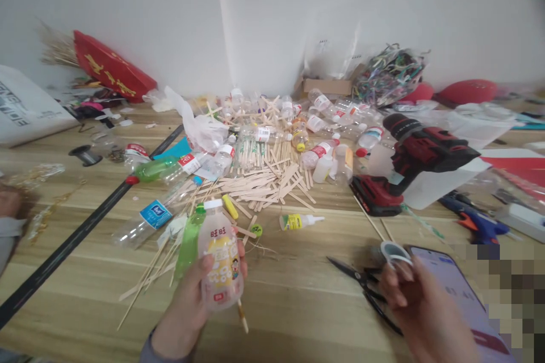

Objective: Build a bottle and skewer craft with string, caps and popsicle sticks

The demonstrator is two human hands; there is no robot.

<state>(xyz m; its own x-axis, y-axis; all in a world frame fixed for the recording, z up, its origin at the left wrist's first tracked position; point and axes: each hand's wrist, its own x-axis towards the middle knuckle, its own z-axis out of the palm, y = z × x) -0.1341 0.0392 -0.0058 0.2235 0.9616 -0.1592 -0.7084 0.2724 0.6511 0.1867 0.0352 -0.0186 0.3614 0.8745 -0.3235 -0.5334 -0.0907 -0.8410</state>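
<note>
My left hand [187, 306] is wrapped around a pale plastic bottle [219, 258] with a white cap, held upright with its yellow-and-red print facing me. Behind it lie a green bottle [187, 244] and thin wooden sticks. The fingers of my right hand [419, 300] are closed on a small spool [395, 252] with a white rim; what is wound on it is hard to make out. Just left of that hand, black-handled scissors [361, 281] lie on the table, and a phone [455, 295] lies partly under the hand. A glue bottle [298, 221] rests between my hands.
Flat wooden sticks [264, 184] and several plastic bottles [321, 150] are heaped at the middle. A red drill [417, 159] stands at the right near a blue glue gun [481, 221]. A black strip [85, 232] runs along the left. Another person's hand [9, 201] shows at the left edge.
</note>
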